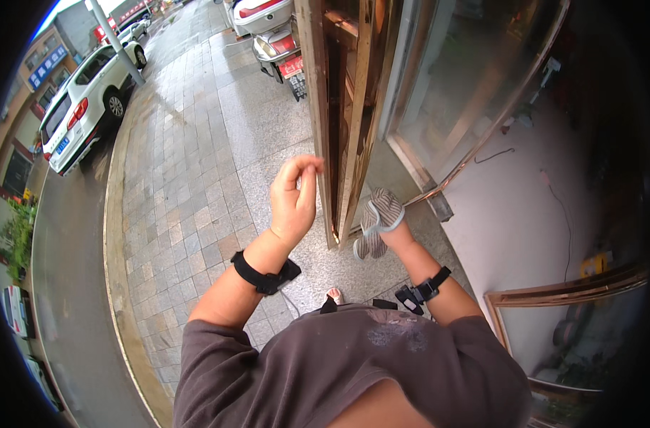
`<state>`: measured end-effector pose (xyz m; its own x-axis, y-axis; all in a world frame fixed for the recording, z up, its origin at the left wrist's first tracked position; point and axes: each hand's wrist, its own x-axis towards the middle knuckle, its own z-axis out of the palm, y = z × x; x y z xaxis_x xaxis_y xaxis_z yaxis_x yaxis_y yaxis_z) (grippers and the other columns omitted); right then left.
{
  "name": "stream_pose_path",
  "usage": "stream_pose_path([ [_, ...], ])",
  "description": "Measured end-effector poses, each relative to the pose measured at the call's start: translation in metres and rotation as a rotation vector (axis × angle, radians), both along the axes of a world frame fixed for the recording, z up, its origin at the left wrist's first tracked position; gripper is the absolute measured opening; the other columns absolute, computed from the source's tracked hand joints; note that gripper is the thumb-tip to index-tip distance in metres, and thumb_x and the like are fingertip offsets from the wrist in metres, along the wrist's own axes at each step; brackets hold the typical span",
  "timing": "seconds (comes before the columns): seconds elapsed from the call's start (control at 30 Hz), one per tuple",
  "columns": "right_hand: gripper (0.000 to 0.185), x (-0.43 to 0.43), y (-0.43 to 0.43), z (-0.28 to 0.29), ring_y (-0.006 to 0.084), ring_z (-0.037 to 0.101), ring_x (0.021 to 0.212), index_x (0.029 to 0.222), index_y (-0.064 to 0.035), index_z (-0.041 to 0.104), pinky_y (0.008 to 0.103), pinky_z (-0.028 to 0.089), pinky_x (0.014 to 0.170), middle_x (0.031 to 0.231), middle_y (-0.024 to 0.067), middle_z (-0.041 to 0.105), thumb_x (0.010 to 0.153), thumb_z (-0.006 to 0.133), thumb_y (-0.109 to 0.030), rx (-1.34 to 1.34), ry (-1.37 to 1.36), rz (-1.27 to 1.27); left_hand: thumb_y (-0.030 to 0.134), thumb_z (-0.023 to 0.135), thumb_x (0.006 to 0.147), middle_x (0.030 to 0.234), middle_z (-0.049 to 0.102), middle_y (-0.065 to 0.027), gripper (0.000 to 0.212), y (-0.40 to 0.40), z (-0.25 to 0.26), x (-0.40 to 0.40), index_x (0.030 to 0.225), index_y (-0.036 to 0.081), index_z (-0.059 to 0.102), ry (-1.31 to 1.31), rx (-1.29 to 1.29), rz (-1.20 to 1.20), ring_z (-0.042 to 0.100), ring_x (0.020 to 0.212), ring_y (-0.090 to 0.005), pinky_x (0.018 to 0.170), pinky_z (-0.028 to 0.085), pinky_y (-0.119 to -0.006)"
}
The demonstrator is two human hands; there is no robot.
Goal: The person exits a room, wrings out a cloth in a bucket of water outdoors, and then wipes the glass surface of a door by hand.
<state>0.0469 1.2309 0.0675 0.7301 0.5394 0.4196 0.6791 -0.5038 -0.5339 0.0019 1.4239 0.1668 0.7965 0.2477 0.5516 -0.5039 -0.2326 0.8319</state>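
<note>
My left hand (294, 200) is raised beside the outer edge of a wood-framed door (318, 123), its fingers bent and the fingertips overlapping that edge. I cannot tell whether they touch it. On the other side of the door, a grey striped cloth mitt or cloth (385, 211) with pale blue trim covers most of my right hand (400, 235). That hand's fingers are hidden, and the cloth hangs close to the door's lower part. Both wrists carry black straps with small devices. The door stands nearly edge-on between the hands, with brown, coppery frame members.
Right of the door is a glass panel (453, 69) with a low sill (437, 206), then a pale indoor floor (523, 214). A scooter (274, 40) stands beyond the door. Paving (191, 176) stretches left to a kerb, a lamp post (116, 43) and a parked white car (89, 96).
</note>
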Motion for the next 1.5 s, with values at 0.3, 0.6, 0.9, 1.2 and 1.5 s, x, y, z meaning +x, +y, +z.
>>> stream_pose_path([
  [0.3,0.045,-0.060,0.015,0.133,0.0269,0.036,0.114,0.111,-0.0032,0.046,0.0414,0.019,0.097,0.115,0.0148,0.045,0.067,0.052,-0.010,-0.142,-0.046,0.456,0.006,0.038,0.084,0.117,0.041,-0.0094,0.037,-0.064,-0.047,-0.054,0.120,0.003,0.032,0.173,-0.850,-0.742,0.044,0.105,-0.0188,0.088,0.039,-0.029],
  [0.6,0.039,-0.038,-0.007,0.186,0.0179,0.043,0.106,0.116,-0.0035,0.041,0.0287,0.036,0.084,0.113,0.0092,0.047,0.078,0.051,-0.009,0.474,0.007,0.050,0.019,0.042,0.086,0.110,0.046,-0.0098,0.032,-0.019,0.032,-0.034,0.111,0.001,0.042,0.171,-0.987,-0.331,0.045,0.100,-0.0179,0.089,0.035,-0.026],
  [0.9,0.054,0.028,0.032,0.324,0.0260,0.031,0.117,0.125,0.0018,0.022,0.0328,0.027,0.093,0.125,0.0206,0.033,0.084,0.043,-0.027,0.610,-0.459,-0.093,0.018,0.068,0.062,0.122,0.028,-0.0204,0.085,-0.037,0.007,0.119,0.126,0.003,0.015,-0.051,0.108,0.183,0.030,0.111,-0.0338,0.095,0.025,-0.039],
  [1.2,0.044,0.071,0.076,0.377,0.0143,0.054,0.060,0.121,0.0040,0.018,0.0248,0.046,0.051,0.083,0.0108,0.053,0.087,0.037,-0.017,0.844,-0.399,0.149,0.016,0.046,0.073,0.117,0.038,-0.0260,0.040,-0.036,0.072,0.130,0.106,-0.006,0.042,-0.415,0.841,0.765,0.032,0.114,-0.0366,0.098,0.021,-0.042],
  [1.5,0.037,0.074,0.092,0.373,0.0123,0.052,0.059,0.119,0.0028,0.021,0.0231,0.046,0.050,0.079,0.0087,0.052,0.088,0.034,-0.014,0.936,-0.403,0.328,0.021,0.050,0.075,0.114,0.036,-0.0259,0.060,-0.001,0.121,0.167,0.116,-0.013,0.024,-0.394,0.857,0.678,0.035,0.108,-0.0365,0.094,0.026,-0.036],
])
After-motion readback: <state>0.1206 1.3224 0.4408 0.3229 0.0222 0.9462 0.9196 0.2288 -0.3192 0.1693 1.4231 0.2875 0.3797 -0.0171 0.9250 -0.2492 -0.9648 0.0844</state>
